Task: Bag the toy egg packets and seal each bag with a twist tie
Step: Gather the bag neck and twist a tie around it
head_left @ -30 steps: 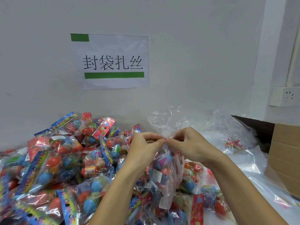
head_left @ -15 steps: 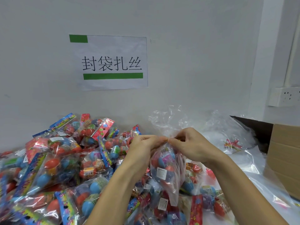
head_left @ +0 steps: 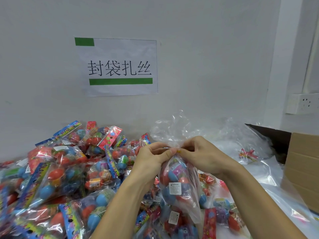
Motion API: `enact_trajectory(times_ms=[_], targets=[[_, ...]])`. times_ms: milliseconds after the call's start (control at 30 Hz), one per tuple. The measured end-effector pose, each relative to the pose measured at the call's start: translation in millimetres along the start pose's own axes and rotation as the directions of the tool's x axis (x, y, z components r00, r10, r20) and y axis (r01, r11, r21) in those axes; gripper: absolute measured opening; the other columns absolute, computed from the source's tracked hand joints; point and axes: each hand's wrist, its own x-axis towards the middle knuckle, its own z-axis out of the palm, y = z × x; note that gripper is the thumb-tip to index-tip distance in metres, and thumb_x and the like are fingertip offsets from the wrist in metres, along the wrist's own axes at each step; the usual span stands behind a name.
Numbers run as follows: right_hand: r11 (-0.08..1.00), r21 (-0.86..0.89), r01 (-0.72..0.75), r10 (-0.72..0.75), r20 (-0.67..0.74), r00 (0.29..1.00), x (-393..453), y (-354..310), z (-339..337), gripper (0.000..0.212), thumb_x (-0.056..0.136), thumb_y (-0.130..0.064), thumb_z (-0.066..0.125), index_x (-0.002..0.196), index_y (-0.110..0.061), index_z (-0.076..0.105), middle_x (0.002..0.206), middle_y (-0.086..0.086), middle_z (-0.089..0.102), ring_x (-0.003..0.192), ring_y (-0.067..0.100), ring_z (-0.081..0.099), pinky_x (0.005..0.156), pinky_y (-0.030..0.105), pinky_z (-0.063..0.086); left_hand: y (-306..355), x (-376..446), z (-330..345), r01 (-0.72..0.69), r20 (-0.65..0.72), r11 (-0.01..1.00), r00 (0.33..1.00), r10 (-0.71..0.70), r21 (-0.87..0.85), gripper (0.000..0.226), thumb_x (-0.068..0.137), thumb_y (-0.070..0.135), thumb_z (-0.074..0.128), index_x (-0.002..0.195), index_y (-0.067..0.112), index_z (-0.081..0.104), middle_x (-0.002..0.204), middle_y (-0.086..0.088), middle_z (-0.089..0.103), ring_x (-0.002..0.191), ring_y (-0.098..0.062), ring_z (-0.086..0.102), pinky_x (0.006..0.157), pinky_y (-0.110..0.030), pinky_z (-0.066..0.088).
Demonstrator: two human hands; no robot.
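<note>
Packing workstation: wall sign (head_left: pixel 119 66), heaped toy egg packets (head_left: pixel 57 178), cardboard carton (head_left: pixel 303 169).

Bright, even light falls from overhead, soft enough that the white wall (head_left: pixel 207 49) shows only faint shading and the forearms cast little shadow. Small white glints speckle the clear plastic bag (head_left: pixel 179 183) and the heaped toy egg packets (head_left: pixel 69 178). Wide-angle bending curves the wall corner at right. The lower left edge is smeared and soft; the paper sign (head_left: pixel 119 68) reads sharply.
</note>
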Motion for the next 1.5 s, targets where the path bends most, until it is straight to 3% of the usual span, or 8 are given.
enact_trajectory(times_ms=[267, 467, 667, 900, 1067, 1167, 1300, 1500], targets=[[0.996, 0.086, 0.008, -0.007, -0.005, 1.0, -0.9, 0.8, -0.7, 0.023, 0.097, -0.025, 0.065, 0.091, -0.006, 0.077, 0.09, 0.012, 0.077, 0.089, 0.03, 0.073, 0.084, 0.044, 0.06, 3.2, -0.5, 6.2, 0.016, -0.08, 0.999, 0.997, -0.019, -0.028, 0.013, 0.08, 0.002, 0.076, 0.093, 0.002, 0.075, 0.092, -0.019, 0.076, 0.087, -0.037, 0.073, 0.082, -0.044, 0.06], [0.985, 0.174, -0.016, 0.031, -0.086, 0.996, 1.8, -2.2, 4.7, 0.013, 0.095, -0.018, 0.066, 0.094, -0.013, 0.078, 0.088, 0.002, 0.078, 0.084, 0.019, 0.075, 0.081, 0.035, 0.061, 3.0, 4.4, 3.6, -0.012, -0.106, 1.0, 0.994, 0.014, 0.013, 0.031, 0.085, 0.005, 0.075, 0.071, 0.034, 0.076, 0.078, -0.007, 0.077, 0.07, -0.024, 0.075, 0.06, -0.031, 0.057], [0.939, 0.345, 0.01, 0.085, -0.259, 0.962, 7.1, -3.5, 10.6, 0.02, 0.09, -0.008, 0.071, 0.106, -0.02, 0.07, 0.091, 0.005, 0.077, 0.085, 0.026, 0.074, 0.076, 0.037, 0.061, 5.4, 4.2, 0.1, 0.026, -0.111, 0.995, 0.993, -0.036, -0.094, 0.021, 0.092, 0.007, 0.064, 0.11, -0.004, 0.067, 0.089, -0.017, 0.076, 0.075, -0.028, 0.074, 0.06, -0.032, 0.057], [0.944, 0.329, 0.041, 0.04, -0.234, 0.971, 6.3, -4.6, 7.1, 0.019, 0.089, -0.009, 0.07, 0.104, -0.021, 0.071, 0.09, 0.005, 0.078, 0.091, 0.035, 0.073, 0.088, 0.052, 0.058, 9.9, 2.1, -1.4, 0.059, -0.044, 0.979, 0.997, -0.069, -0.194, 0.025, 0.086, 0.011, 0.067, 0.105, -0.004, 0.07, 0.086, -0.017, 0.075, 0.07, -0.028, 0.073, 0.057, -0.031, 0.057], [0.955, 0.292, 0.059, 0.0, -0.198, 0.98, 4.6, -7.3, 9.4, 0.03, 0.087, -0.021, 0.074, 0.115, -0.019, 0.068, 0.095, 0.0, 0.077, 0.088, 0.019, 0.075, 0.085, 0.041, 0.061, 9.1, 2.3, -3.7, 0.045, -0.041, 0.989, 0.998, -0.051, -0.138, 0.042, 0.079, 0.01, 0.072, 0.118, -0.003, 0.064, 0.092, -0.021, 0.075, 0.078, -0.034, 0.074, 0.063, -0.036, 0.059], [0.956, 0.274, 0.106, -0.042, -0.231, 0.972, 4.8, -9.3, 13.1, 0.016, 0.084, -0.016, 0.076, 0.099, -0.021, 0.074, 0.083, -0.002, 0.077, 0.076, 0.013, 0.075, 0.068, 0.028, 0.059, 8.2, 4.1, -1.3, -0.003, -0.051, 0.998, 0.999, 0.0, -0.058, 0.017, 0.082, 0.006, 0.073, 0.096, 0.014, 0.076, 0.087, -0.016, 0.076, 0.077, -0.031, 0.075, 0.061, -0.034, 0.059], [0.955, 0.276, 0.107, -0.032, -0.264, 0.964, 6.0, -8.9, 14.0, 0.01, 0.082, -0.018, 0.081, 0.091, -0.018, 0.077, 0.081, -0.002, 0.077, 0.076, 0.013, 0.075, 0.067, 0.027, 0.059, 10.9, 4.3, 1.0, -0.013, -0.048, 0.998, 0.999, 0.011, -0.053, 0.052, 0.087, -0.002, 0.069, 0.063, 0.044, 0.074, 0.072, -0.008, 0.076, 0.066, -0.023, 0.075, 0.054, -0.028, 0.057], [0.953, 0.298, 0.048, 0.026, -0.239, 0.971, 4.6, -8.4, 10.2, 0.002, 0.088, -0.012, 0.075, 0.089, -0.011, 0.075, 0.084, 0.006, 0.077, 0.079, 0.021, 0.075, 0.074, 0.035, 0.061, 12.4, -0.2, 1.5, 0.043, -0.08, 0.992, 0.995, -0.053, -0.12, 0.025, 0.089, 0.0, 0.066, 0.114, 0.002, 0.067, 0.097, -0.023, 0.074, 0.088, -0.04, 0.073, 0.075, -0.044, 0.059]])
